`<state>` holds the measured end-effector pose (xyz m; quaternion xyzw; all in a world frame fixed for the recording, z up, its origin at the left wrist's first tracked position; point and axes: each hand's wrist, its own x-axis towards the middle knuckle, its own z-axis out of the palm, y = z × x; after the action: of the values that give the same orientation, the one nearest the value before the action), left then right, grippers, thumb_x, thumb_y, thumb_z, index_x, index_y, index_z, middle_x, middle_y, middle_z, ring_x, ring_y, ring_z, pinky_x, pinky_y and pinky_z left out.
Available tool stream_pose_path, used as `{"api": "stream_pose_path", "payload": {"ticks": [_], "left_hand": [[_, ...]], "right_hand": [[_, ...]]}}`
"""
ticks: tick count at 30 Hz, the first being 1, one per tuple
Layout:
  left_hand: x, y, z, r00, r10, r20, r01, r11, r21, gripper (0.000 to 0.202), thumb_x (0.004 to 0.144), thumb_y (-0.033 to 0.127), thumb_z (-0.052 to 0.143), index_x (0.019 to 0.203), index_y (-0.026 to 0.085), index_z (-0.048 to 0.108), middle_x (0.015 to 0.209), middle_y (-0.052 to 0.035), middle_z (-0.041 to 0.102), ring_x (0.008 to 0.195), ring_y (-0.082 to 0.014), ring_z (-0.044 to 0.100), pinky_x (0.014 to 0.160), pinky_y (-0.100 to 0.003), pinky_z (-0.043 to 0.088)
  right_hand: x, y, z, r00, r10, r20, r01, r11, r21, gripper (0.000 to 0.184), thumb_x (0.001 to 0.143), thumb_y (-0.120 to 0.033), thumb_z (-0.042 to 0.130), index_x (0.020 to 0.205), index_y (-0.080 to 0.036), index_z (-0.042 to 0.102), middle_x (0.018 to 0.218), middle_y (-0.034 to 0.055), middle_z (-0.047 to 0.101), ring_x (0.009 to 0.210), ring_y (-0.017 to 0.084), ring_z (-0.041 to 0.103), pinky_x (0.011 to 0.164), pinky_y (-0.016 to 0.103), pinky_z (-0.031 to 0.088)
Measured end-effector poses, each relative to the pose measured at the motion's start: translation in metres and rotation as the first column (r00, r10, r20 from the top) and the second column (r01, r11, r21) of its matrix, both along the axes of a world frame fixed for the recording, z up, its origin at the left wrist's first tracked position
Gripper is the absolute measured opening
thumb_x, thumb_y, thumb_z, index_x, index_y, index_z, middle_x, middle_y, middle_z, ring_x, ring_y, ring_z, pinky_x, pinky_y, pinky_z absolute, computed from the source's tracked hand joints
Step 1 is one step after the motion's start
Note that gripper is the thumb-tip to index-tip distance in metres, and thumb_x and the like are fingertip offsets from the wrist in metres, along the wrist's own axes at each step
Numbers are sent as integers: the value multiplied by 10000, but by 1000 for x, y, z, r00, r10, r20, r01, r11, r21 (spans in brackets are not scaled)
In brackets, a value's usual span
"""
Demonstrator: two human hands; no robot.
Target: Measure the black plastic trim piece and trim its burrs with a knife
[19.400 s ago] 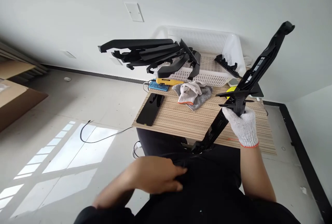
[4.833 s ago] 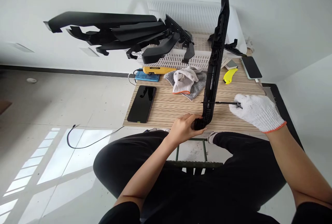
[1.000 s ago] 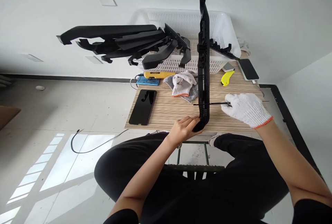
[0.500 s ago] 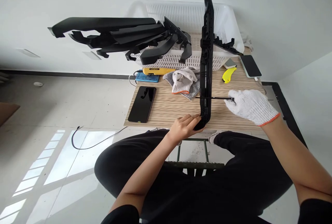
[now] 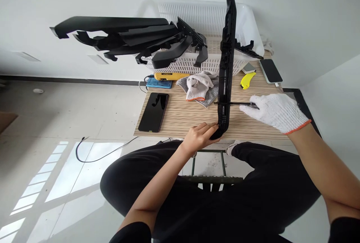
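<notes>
A long black plastic trim piece (image 5: 227, 48) stands up from the table toward the basket, its ribbed inner side showing. My bare left hand (image 5: 199, 136) is closed around its near, curved end at the table's front edge. On the right, my right hand (image 5: 277, 112) wears a white knitted glove with an orange cuff. Its fingers pinch a thin black strip (image 5: 237, 103), which crosses the trim piece near its lower end, its tip just showing on the left side. What exactly this strip is, I cannot tell.
Behind stands a white plastic basket (image 5: 194, 8) holding several black trim pieces (image 5: 118, 36), which jut out left. On the table (image 5: 180, 123) lie a black phone (image 5: 153, 112), a yellow tool (image 5: 171, 76), a crumpled glove (image 5: 198, 85), a yellow cutter (image 5: 248, 80) and another phone (image 5: 270, 71).
The trim piece's far end has tipped slightly right. My right hand has shifted a little right and away from me with the strip. My left hand keeps its hold.
</notes>
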<state>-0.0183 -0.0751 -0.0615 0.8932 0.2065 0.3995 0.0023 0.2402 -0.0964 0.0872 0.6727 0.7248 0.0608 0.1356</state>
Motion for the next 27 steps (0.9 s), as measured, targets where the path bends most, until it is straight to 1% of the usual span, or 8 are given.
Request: {"api": "stream_pose_path", "payload": {"ticks": [3, 4, 7, 12, 17, 20, 24, 27], "left_hand": [[0, 0, 1, 1000, -3, -12, 3, 1000, 4, 324, 895, 372, 767, 1148, 197, 664, 1028, -45, 813, 717, -150, 737, 615, -255, 583], [0, 0, 2, 1000, -1, -15, 1, 1000, 9, 322, 897, 369, 765, 1149, 197, 660, 1028, -44, 814, 712, -149, 737, 607, -255, 580], [1, -1, 3, 1000, 16, -18, -16, 999, 29, 306, 909, 362, 752, 1145, 197, 648, 1029, -39, 817, 697, -144, 735, 591, -258, 574], [1, -1, 3, 1000, 25, -15, -24, 999, 47, 288, 926, 380, 733, 1118, 184, 647, 1017, -43, 816, 679, -140, 727, 581, -261, 559], [2, -1, 4, 1000, 14, 3, -14, 998, 55, 305, 899, 347, 765, 1104, 157, 641, 983, -45, 815, 662, -144, 713, 575, -271, 551], [2, -1, 5, 1000, 14, 8, -15, 998, 56, 291, 898, 333, 764, 1099, 157, 648, 985, -51, 814, 681, -149, 720, 589, -269, 556], [2, -1, 4, 1000, 18, 6, -19, 998, 53, 285, 901, 348, 760, 1111, 181, 661, 974, -45, 814, 669, -147, 717, 594, -264, 556], [2, -1, 2, 1000, 21, -2, -21, 998, 54, 295, 896, 340, 763, 1123, 179, 664, 977, -45, 813, 685, -147, 724, 588, -258, 547]], "right_hand": [[1, 1, -1, 992, -38, 119, 36, 999, 15, 554, 1009, -517, 290, 968, -145, 698, 655, 133, 673, 572, 229, 576, 571, 327, 144], [1, 1, -3, 991, -49, 127, 47, 999, 20, 529, 1006, -492, 296, 978, -145, 694, 655, 137, 675, 572, 230, 578, 569, 326, 144], [3, 0, -6, 992, -73, 101, 71, 997, 24, 483, 994, -455, 312, 1065, -147, 677, 668, 135, 687, 573, 237, 593, 563, 321, 141], [5, -1, -10, 997, -54, 62, 51, 998, 38, 489, 1003, -460, 298, 1189, -181, 654, 700, 122, 717, 586, 254, 618, 551, 329, 136], [7, 0, -13, 998, -39, 41, 36, 997, 61, 503, 1005, -477, 313, 1205, -172, 660, 688, 115, 717, 577, 249, 626, 552, 328, 134], [5, -1, -13, 997, -23, 74, 17, 996, 82, 499, 1010, -465, 310, 1186, -171, 674, 700, 120, 723, 577, 245, 624, 545, 335, 138], [3, -4, -11, 992, 0, 123, -13, 994, 106, 499, 1018, -442, 286, 1111, -169, 693, 678, 114, 711, 554, 219, 584, 541, 329, 149], [4, -5, -11, 994, 12, 108, -27, 991, 135, 490, 1011, -436, 298, 1096, -162, 696, 647, 101, 695, 525, 203, 548, 531, 324, 148]]}}
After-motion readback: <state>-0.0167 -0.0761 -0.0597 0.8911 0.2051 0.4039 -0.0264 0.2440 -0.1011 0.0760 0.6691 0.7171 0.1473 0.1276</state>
